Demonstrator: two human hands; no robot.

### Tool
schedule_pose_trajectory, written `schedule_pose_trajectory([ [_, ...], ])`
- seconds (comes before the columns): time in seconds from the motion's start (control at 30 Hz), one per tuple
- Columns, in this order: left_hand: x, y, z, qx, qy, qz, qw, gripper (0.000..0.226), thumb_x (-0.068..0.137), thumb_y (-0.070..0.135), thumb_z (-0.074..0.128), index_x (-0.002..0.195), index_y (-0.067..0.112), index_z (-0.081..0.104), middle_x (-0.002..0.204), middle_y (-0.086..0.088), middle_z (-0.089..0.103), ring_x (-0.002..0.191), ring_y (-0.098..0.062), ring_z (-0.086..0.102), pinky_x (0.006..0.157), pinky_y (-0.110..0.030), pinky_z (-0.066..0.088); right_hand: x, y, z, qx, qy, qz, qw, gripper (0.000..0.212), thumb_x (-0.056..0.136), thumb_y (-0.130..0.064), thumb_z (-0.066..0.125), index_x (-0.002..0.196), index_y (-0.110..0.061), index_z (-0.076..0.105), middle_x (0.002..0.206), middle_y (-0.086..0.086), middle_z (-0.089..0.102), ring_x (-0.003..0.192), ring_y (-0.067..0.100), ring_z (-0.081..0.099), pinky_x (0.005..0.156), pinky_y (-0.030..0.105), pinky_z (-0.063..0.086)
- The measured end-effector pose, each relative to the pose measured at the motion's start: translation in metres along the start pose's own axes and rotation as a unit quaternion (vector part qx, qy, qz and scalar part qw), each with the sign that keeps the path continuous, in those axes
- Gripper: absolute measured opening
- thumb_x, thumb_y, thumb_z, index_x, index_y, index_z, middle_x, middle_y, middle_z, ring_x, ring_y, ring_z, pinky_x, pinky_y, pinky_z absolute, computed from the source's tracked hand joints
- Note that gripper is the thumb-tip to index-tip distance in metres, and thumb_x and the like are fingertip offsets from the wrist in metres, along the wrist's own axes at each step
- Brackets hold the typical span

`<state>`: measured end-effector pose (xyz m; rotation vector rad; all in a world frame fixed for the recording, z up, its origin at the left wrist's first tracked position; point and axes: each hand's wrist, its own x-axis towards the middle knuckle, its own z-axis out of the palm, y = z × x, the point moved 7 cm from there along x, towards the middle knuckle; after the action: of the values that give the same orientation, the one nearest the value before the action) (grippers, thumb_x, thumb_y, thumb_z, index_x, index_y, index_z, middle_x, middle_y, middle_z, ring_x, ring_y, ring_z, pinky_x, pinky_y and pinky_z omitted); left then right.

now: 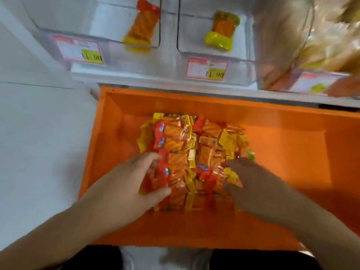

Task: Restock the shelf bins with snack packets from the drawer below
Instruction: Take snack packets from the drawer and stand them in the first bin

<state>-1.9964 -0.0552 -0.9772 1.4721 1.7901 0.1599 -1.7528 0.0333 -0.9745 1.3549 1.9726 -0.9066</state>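
An open orange drawer (pixel 272 152) holds a heap of orange, red and yellow snack packets (pixel 194 151) near its middle. My left hand (pixel 132 184) is on the heap's left side, thumb and fingers curled round several packets. On the right side of the heap, my right hand (pixel 251 186) curls its fingers round packets too. Above the drawer stand clear shelf bins: the left bin (pixel 97 22) holds one orange packet with red and yellow ends (pixel 141 26), the middle bin (pixel 214 53) holds one packet with green and yellow ends (pixel 222 31).
Price labels (pixel 78 48) are stuck on the bin fronts. A blurred bin (pixel 319 36) with golden packets stands at the upper right. A white cabinet surface (pixel 39 123) lies left of the drawer. The drawer's right half is bare orange floor.
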Motion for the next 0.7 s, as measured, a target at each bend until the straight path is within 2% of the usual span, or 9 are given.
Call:
schedule_pose_trajectory([
  [0.1,0.012,-0.007,0.002,0.000,0.031,0.019,0.999,0.055,0.077,0.073,0.065,0.125,0.058,0.044,0.112,0.039,0.056,0.107,0.021,0.053,0.085,-0.003,0.040,-0.011,-0.005,-0.012,-0.035,0.019,-0.008,0.999,0.057,0.102,-0.053,0.049,0.155,-0.050,0.025,0.163,-0.019,0.023,0.147,0.012,0.037,0.121,0.036,0.033],
  [0.23,0.011,0.002,0.009,0.072,0.043,0.068,0.994,0.065,0.081,0.073,0.064,0.138,0.046,0.047,0.125,0.028,0.056,0.105,0.008,0.058,0.091,-0.018,0.048,-0.038,-0.023,-0.016,-0.054,0.066,-0.038,0.996,0.054,0.101,-0.054,0.053,0.152,-0.044,0.037,0.156,-0.013,0.039,0.142,0.014,0.042,0.116,0.033,0.037],
  [0.3,0.006,0.020,0.004,0.068,0.060,0.099,0.991,0.059,0.087,0.063,0.068,0.138,0.039,0.051,0.125,0.020,0.061,0.104,0.004,0.059,0.084,-0.014,0.044,-0.050,-0.032,-0.025,-0.066,0.094,-0.047,0.992,0.046,0.102,-0.047,0.055,0.145,-0.033,0.050,0.145,-0.001,0.053,0.131,0.021,0.053,0.103,0.034,0.046],
  [0.33,-0.004,0.032,0.001,0.052,0.059,0.106,0.991,0.055,0.088,0.057,0.070,0.137,0.036,0.054,0.123,0.018,0.063,0.103,0.003,0.060,0.081,-0.012,0.044,-0.058,-0.036,-0.025,-0.048,0.094,-0.052,0.993,0.040,0.102,-0.042,0.056,0.139,-0.027,0.056,0.133,0.001,0.062,0.119,0.023,0.059,0.090,0.032,0.049],
  [0.4,-0.019,0.048,-0.015,0.035,0.092,0.113,0.989,0.047,0.089,0.051,0.073,0.131,0.032,0.060,0.118,0.018,0.066,0.100,0.003,0.063,0.080,-0.014,0.048,-0.070,-0.041,-0.032,0.001,0.146,-0.053,0.988,0.031,0.100,-0.031,0.058,0.130,-0.024,0.063,0.109,-0.001,0.069,0.099,0.026,0.064,0.070,0.026,0.047],
  [0.43,-0.030,0.052,-0.020,0.030,0.099,0.114,0.988,0.044,0.090,0.050,0.073,0.128,0.032,0.061,0.117,0.017,0.067,0.099,0.003,0.063,0.081,-0.016,0.051,-0.077,-0.042,-0.028,0.018,0.164,-0.050,0.985,0.030,0.097,-0.029,0.059,0.127,-0.025,0.064,0.111,-0.001,0.070,0.103,0.027,0.066,0.073,0.026,0.049],
  [0.53,-0.063,0.057,-0.028,0.040,0.096,0.114,0.988,0.035,0.090,0.051,0.073,0.119,0.037,0.060,0.113,0.018,0.066,0.096,-0.001,0.065,0.084,-0.028,0.057,-0.086,-0.034,-0.006,0.037,0.198,-0.046,0.978,0.034,0.088,-0.026,0.059,0.122,-0.025,0.066,0.127,0.003,0.068,0.120,0.029,0.063,0.096,0.038,0.054],
  [0.6,-0.079,0.057,-0.039,0.057,0.110,0.104,0.987,0.028,0.091,0.047,0.072,0.114,0.038,0.059,0.110,0.015,0.065,0.095,-0.004,0.065,0.086,-0.034,0.057,-0.093,-0.028,0.004,0.054,0.202,-0.041,0.977,0.037,0.088,-0.020,0.057,0.124,-0.022,0.065,0.129,0.006,0.069,0.120,0.028,0.063,0.095,0.036,0.054],
  [0.7,-0.086,0.055,-0.041,0.103,0.117,0.090,0.984,0.033,0.092,0.048,0.068,0.120,0.033,0.059,0.112,0.010,0.063,0.096,-0.008,0.064,0.088,-0.038,0.056,-0.091,-0.021,0.024,0.049,0.183,-0.023,0.982,0.049,0.086,-0.016,0.062,0.135,-0.022,0.060,0.132,0.008,0.068,0.123,0.028,0.063,0.094,0.034,0.053],
])
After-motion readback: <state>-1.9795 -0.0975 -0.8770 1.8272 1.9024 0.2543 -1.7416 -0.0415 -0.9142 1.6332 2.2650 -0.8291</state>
